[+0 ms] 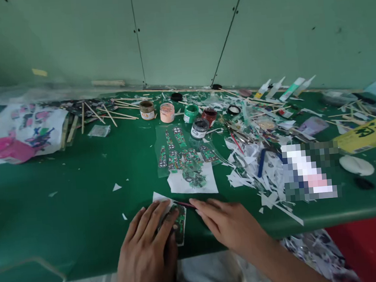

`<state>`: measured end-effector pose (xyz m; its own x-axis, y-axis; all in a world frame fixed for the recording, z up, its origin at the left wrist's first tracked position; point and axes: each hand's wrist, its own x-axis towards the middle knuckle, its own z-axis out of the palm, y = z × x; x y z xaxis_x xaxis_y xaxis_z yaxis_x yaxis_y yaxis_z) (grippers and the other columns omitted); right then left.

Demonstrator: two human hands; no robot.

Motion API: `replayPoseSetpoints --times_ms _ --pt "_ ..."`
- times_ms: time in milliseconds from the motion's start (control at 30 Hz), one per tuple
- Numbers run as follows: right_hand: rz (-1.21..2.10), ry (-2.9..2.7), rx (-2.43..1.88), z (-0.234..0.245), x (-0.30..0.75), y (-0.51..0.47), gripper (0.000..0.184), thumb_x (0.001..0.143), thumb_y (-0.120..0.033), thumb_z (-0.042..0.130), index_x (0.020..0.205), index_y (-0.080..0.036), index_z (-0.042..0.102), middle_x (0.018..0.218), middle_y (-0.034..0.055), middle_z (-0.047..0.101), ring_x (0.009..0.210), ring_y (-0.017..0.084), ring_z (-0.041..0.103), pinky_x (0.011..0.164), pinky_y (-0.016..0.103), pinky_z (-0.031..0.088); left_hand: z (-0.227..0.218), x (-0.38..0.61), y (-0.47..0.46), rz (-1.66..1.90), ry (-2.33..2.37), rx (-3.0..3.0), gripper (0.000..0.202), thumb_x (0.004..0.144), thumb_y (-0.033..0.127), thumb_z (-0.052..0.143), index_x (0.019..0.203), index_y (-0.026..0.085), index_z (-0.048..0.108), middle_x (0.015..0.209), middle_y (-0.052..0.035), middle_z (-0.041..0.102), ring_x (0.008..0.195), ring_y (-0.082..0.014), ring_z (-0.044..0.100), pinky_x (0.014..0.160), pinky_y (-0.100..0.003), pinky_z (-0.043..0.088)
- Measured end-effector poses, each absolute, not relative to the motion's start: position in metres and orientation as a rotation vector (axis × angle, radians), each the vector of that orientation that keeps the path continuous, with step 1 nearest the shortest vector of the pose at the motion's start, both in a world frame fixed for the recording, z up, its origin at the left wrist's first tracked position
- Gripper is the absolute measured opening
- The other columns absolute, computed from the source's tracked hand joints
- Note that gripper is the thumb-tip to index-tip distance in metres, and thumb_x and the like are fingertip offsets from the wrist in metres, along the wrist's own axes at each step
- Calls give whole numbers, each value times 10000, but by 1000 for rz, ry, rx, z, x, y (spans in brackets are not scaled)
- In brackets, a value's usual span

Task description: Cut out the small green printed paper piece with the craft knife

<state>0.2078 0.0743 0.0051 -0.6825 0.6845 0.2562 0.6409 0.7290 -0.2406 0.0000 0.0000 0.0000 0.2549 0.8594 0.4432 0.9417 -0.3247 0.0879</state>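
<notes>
Near the table's front edge my left hand (147, 245) lies with its fingers stretched out over a small sheet with a green, black and brown pattern (180, 226). A white paper edge (160, 197) shows beyond its fingertips. My right hand (229, 220) is closed around a thin dark-red tool (186, 205). The tool's tip meets the sheet's upper edge beside my left fingers; I cannot make out whether it is a brush or a knife. Just beyond, a white paper with a green print (207, 181) lies partly under a clear film with patterned cut shapes (172, 155).
Several open paint jars, among them a black one (199, 129) and a peach one (167, 113), stand behind the film. White paper scraps (243, 171) and tools crowd the right side. A pink container (9, 149) and wooden sticks (109, 115) lie at left. A green wall stands behind.
</notes>
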Motion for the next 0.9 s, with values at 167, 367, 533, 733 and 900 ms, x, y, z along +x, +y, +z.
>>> replayPoseSetpoints --times_ms 167,367,533,733,900 --pt "169 -2639 -992 7 211 76 394 982 -200 355 1239 -205 654 746 14 696 470 140 589 429 308 358 -1 -1 0 -628 -1701 -2338 404 873 159 459 1246 252 583 1343 -29 594 1226 -229 551 1018 -456 451" --pt "75 -2757 -924 14 215 86 384 956 -180 394 1244 -205 648 661 0 654 431 131 527 421 322 288 0 0 0 -631 -1703 -2344 415 870 151 457 1255 249 579 1342 -32 593 1236 -226 542 1031 -448 435" --pt "49 -2835 -832 19 220 99 374 953 -189 409 1256 -236 625 703 2 677 479 125 534 449 322 273 -1 0 1 -629 -1716 -2344 413 871 145 457 1249 253 586 1347 -25 590 1248 -224 533 1042 -444 419" --pt "-52 -2928 -788 31 219 99 453 832 -97 505 1261 -198 610 702 6 665 454 113 498 450 316 216 0 0 1 -584 -1686 -2355 410 873 170 449 1255 241 580 1367 -15 577 1263 -232 510 1039 -441 388" --pt "-74 -3003 -885 37 215 87 542 763 -62 520 1293 -156 587 672 17 647 438 111 506 438 310 163 2 2 2 -592 -1692 -2344 398 880 165 449 1253 228 573 1351 -26 585 1252 -228 507 1032 -432 381"
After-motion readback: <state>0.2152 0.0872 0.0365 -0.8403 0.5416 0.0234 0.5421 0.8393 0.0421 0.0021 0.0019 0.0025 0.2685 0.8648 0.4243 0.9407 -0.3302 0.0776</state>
